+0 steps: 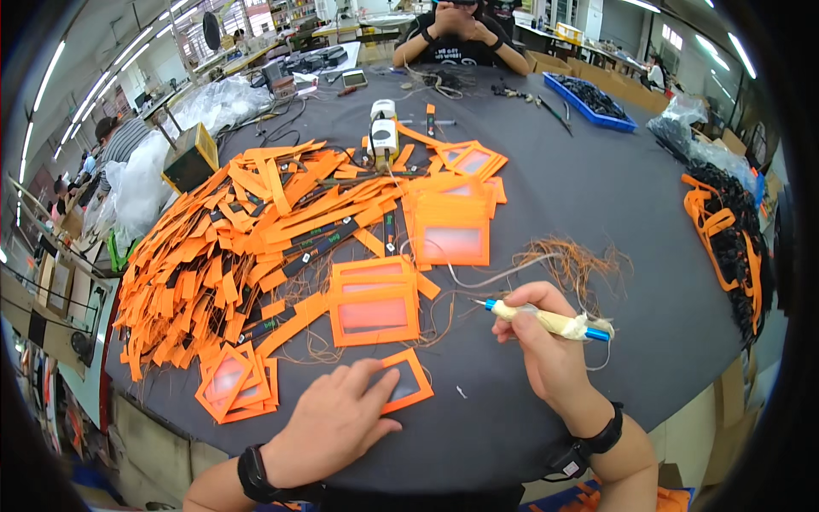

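Head view
Bench (546, 213): dark grey top, carries everything I work on.
Frame under my left hand (408, 384): orange rectangular badge-holder frame with a clear window, flat on the bench at the near edge, tilted; my fingers cover its left part.
Left hand (337, 418): palm down, fingers spread and flat, pressing on that frame; black band on the wrist.
Right hand (537, 328): closed in a fist-like grip around a tool, to the right of the frame and apart from it; black band on the wrist.
Tool (550, 322): pen-shaped, blue at both ends, body wrapped in pale tape, tip pointing left; a thin cord leaves its rear end.
Stack of frames (374, 307): same orange windowed frames, just beyond my left hand.
Second stack (450, 229): larger orange windowed frames, mid-bench.
Near-left frames (232, 384): a few orange frames lying fanned out, left of my left hand.
Strap heap (230, 247): big pile of orange straps with black sections, left half of the bench.
Loose threads (572, 260): brownish tangle, just beyond my right hand.
Blue tray (589, 102): shallow, rectangular, far right, holding dark parts.
Small white device (383, 132): far centre, upright among the straps.
Right-edge pile (725, 230): orange straps on black parts.
Other person (461, 34): seated across the bench, hands raised together; face not described.
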`<state>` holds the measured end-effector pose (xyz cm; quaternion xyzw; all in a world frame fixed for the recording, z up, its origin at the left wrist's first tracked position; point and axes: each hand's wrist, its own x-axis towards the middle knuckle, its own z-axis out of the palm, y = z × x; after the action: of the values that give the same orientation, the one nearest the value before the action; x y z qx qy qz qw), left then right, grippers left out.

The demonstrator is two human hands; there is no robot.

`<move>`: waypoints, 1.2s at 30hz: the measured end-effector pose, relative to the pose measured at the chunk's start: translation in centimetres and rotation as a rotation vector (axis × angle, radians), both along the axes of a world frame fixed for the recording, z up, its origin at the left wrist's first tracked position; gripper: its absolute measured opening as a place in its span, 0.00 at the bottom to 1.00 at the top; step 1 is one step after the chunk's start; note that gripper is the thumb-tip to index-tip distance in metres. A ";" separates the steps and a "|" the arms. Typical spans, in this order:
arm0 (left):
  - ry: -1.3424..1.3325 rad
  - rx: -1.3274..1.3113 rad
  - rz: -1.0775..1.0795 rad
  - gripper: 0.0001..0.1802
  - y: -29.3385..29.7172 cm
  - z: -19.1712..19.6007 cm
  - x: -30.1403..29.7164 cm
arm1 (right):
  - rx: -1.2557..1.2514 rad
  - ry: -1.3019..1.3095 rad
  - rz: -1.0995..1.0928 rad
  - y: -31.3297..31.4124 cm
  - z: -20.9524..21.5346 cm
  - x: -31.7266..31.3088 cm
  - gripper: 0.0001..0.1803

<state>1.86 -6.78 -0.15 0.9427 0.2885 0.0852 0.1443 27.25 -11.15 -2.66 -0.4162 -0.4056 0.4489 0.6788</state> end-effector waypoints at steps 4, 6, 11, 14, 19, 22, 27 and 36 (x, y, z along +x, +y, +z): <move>-0.107 -0.129 -0.026 0.19 0.6 0.1 0.7 | -0.049 0.070 0.046 0.0 -1.3 -0.2 0.06; -0.074 -0.209 -0.047 0.15 0.8 0.1 1.9 | -0.071 0.127 0.042 0.0 -1.4 -0.1 0.07; -0.033 -0.149 -0.100 0.09 2.3 -0.3 4.7 | -0.069 0.224 -0.034 0.4 -0.9 0.5 0.10; 0.019 -0.123 -0.230 0.08 3.8 0.0 5.4 | -0.069 0.235 -0.053 0.6 -0.6 1.0 0.10; 0.116 -0.273 -0.385 0.07 6.0 -1.2 6.1 | -0.078 0.254 -0.037 0.6 -0.8 1.2 0.10; 0.257 -0.368 -0.415 0.08 6.7 -0.5 7.0 | -0.092 0.257 -0.042 0.5 -0.7 1.0 0.10; 0.203 -0.379 -0.398 0.06 7.2 -1.4 6.5 | -0.108 0.256 -0.001 0.4 -0.7 0.6 0.10; -0.111 -0.218 -0.324 0.07 4.3 -2.9 3.6 | -0.213 -0.018 0.176 -0.6 -1.1 -1.2 0.06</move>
<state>5.51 -2.51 -3.03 0.9494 0.1323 0.0812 0.2729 26.04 -11.79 -3.75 -0.4528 -0.3969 0.5435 0.5849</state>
